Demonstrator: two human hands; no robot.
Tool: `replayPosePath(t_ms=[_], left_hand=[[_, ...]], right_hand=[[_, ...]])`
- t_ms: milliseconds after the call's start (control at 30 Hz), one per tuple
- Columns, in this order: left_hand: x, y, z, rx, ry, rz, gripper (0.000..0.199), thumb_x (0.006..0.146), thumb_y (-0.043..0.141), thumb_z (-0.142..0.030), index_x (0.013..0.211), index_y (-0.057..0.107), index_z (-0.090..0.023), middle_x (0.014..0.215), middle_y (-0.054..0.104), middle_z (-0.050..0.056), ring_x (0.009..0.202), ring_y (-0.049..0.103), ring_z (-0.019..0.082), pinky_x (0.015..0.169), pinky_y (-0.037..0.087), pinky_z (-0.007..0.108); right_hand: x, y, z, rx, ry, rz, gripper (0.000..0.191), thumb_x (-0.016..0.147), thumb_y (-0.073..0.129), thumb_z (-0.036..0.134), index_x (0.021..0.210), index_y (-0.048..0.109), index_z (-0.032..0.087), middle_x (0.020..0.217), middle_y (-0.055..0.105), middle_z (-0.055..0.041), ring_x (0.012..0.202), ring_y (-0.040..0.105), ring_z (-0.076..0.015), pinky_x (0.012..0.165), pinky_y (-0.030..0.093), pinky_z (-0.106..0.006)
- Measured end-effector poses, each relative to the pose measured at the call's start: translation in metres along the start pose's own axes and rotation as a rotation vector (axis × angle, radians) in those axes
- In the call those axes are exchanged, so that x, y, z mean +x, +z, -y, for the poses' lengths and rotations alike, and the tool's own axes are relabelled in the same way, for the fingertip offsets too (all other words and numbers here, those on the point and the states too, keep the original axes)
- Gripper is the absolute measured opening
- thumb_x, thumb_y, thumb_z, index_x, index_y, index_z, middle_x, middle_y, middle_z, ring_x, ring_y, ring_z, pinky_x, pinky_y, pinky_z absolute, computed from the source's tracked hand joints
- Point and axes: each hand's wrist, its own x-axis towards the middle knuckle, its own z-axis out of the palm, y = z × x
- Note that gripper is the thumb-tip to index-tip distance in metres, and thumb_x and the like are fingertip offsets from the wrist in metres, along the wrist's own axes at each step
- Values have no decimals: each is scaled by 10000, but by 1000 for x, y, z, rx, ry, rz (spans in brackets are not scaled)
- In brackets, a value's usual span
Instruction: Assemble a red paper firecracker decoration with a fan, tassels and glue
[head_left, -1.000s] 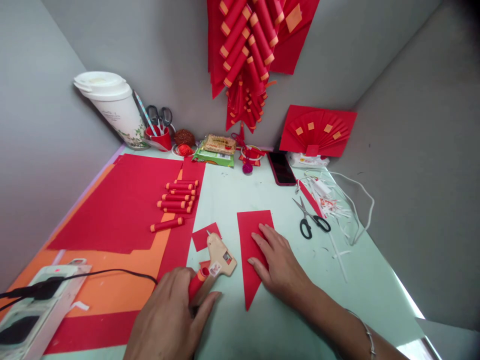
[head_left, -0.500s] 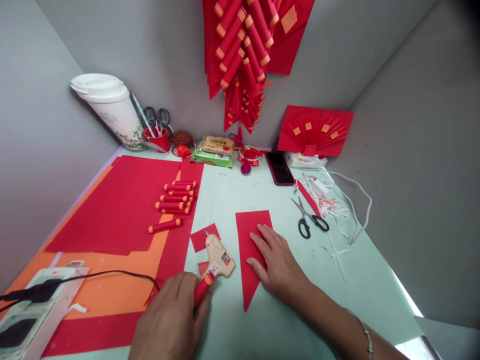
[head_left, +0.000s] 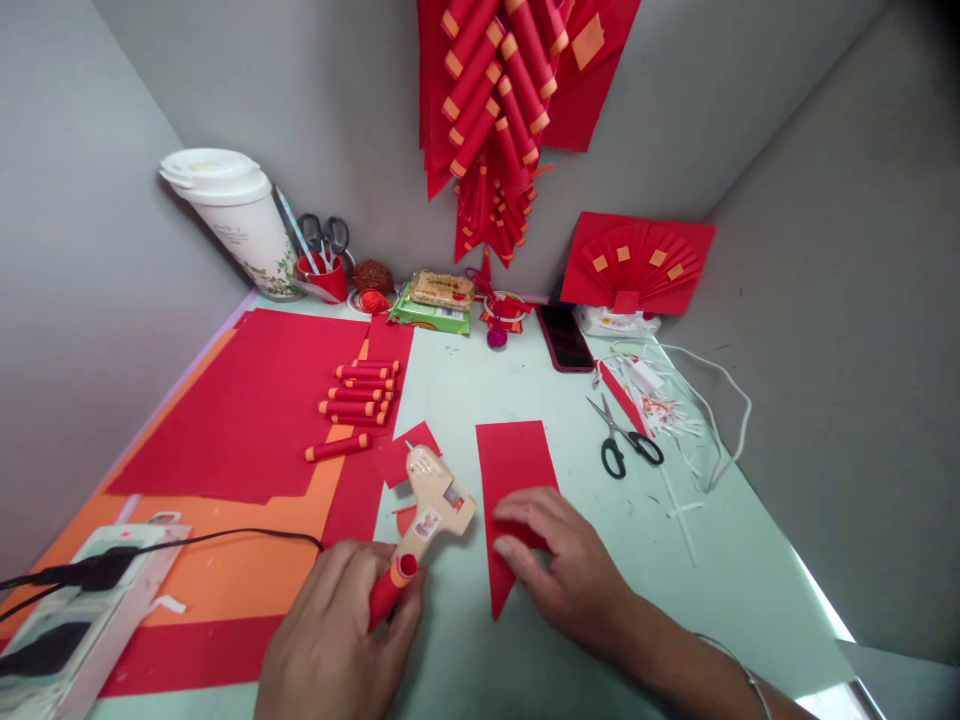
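My left hand [head_left: 341, 625] is closed around a red paper tube [head_left: 390, 592] with an orange band, its open end tilted up. Just beyond it lies a beige glue gun [head_left: 435, 500], its nozzle over a small red paper piece [head_left: 394, 462]. My right hand [head_left: 559, 560] rests at the right side of a pointed red paper piece [head_left: 517, 455], thumb and fingers apart, holding nothing visible. Several red tubes with orange ends [head_left: 356, 395] lie in a pile at the left, with one separate tube [head_left: 337, 447] in front.
Black-handled scissors [head_left: 626, 440] and paper scraps [head_left: 664, 410] lie at the right, near a phone [head_left: 564, 338]. Large red sheets [head_left: 240, 400] cover the left side. A power strip [head_left: 90, 610] with a black cord sits at the front left. A cup [head_left: 240, 225] stands behind.
The view has shifted slightly. My right hand has drawn back toward me on the red paper, its fingers more bent. The tube in my left hand has tilted more upright and nearer to me.
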Motion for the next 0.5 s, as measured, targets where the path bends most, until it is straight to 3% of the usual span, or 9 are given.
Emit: replayPosePath(t_ms=[67, 133, 233, 500], left_hand=[[1, -1, -3, -15, -8, -17, 216, 951, 487, -372, 802, 559, -234, 702, 619, 10, 648, 653, 201, 599, 484, 293], [1, -1, -5, -29, 0, -28, 220, 957, 486, -379, 803, 561, -241, 705, 630, 8, 657, 656, 200, 602, 482, 293], [0, -1, -7, -57, 19, -45, 233, 965, 474, -386, 801, 560, -244, 695, 631, 6, 640, 654, 194, 577, 478, 291], [-8, -2, -1, -220, -57, 24, 257, 945, 499, -425, 779, 604, -260, 725, 680, 0, 653, 692, 184, 578, 537, 267]], right_hand=[[-3, 6, 15, 316, 192, 164, 233, 917, 618, 315, 1101, 704, 200, 1023, 715, -86, 937, 674, -230, 853, 551, -399], [-3, 17, 27, 643, 356, 268, 289, 903, 655, 372, 1153, 698, 234, 1039, 730, -60, 952, 693, -221, 877, 546, -383], [3, 34, 41, 978, 404, 338, 315, 892, 674, 452, 1142, 716, 264, 1069, 740, -31, 1033, 685, -226, 995, 479, -408], [2, 66, 44, 1196, 555, 260, 320, 844, 746, 414, 1055, 726, 174, 951, 735, -58, 943, 688, -221, 941, 468, -374]])
